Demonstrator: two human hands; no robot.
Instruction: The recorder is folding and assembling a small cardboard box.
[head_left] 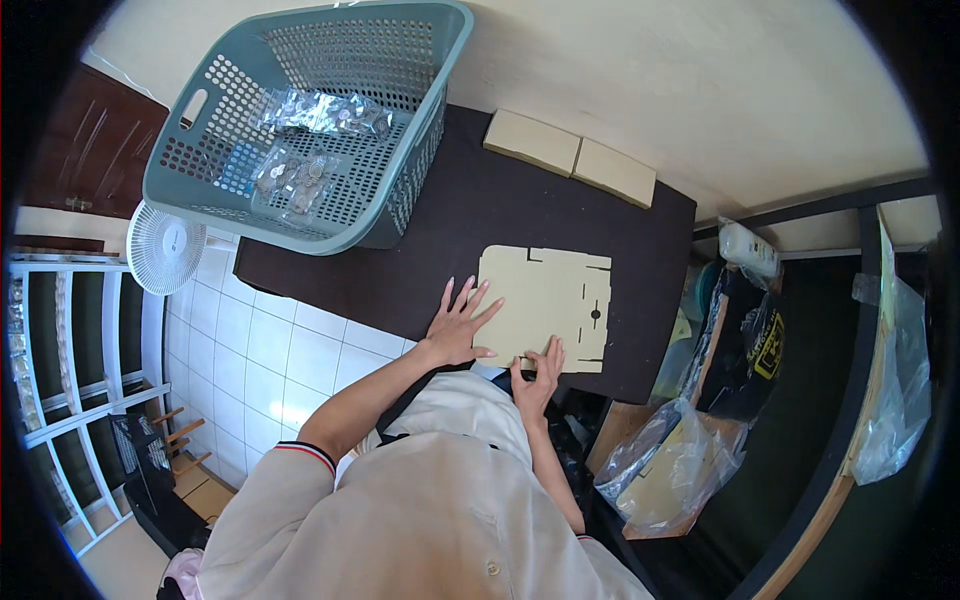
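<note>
Tabletop in dark brown (350,290) carries a flat, tan, near-square slotted cardboard sheet (540,310), no clear long axis, just ahead of the person; left hand (457,333) splays its fingers across the left edge, right hand (541,380), half-curled, touches the near edge, pinch unclear.

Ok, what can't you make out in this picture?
All in the head view:
- Sheet: its underside, turned to the table.
- Right hand: whether its grip pinches the sheet's edge; its own fingers cover the contact.
- Packets in the basket: exact contents, too small and behind shiny plastic.
- Feet: out of sight, blocked by the shirt and table.
</note>
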